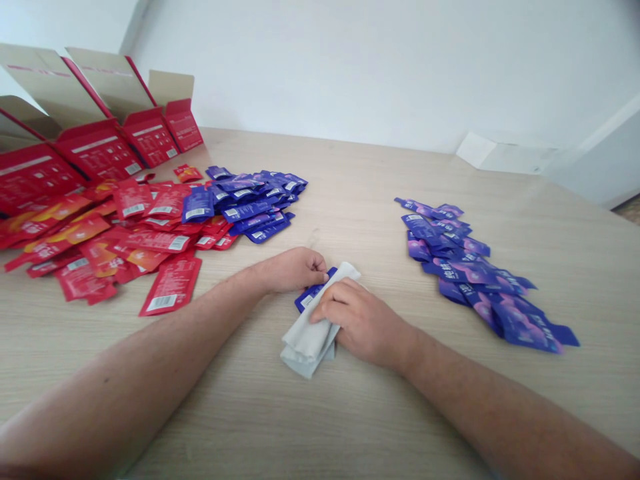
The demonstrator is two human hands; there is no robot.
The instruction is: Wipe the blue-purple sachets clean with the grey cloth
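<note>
No text can be read with certainty. The red boxes (100,150) carry white lines of print, too small to make out. The red sachets (165,287) and the blue sachets (250,207) each have a white label with fine print, illegible. One purple sachet (453,270) shows larger white characters, but blurred. The single blue sachet (311,295) shows a label corner only.

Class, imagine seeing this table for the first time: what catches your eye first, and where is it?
The sprawl of red packets at the left of the table stands out first, with a heap of blue packets beside it and a row of purple packets on the right. In the middle, the left hand pinches a single blue packet while the right hand holds a grey cloth against it.
</note>
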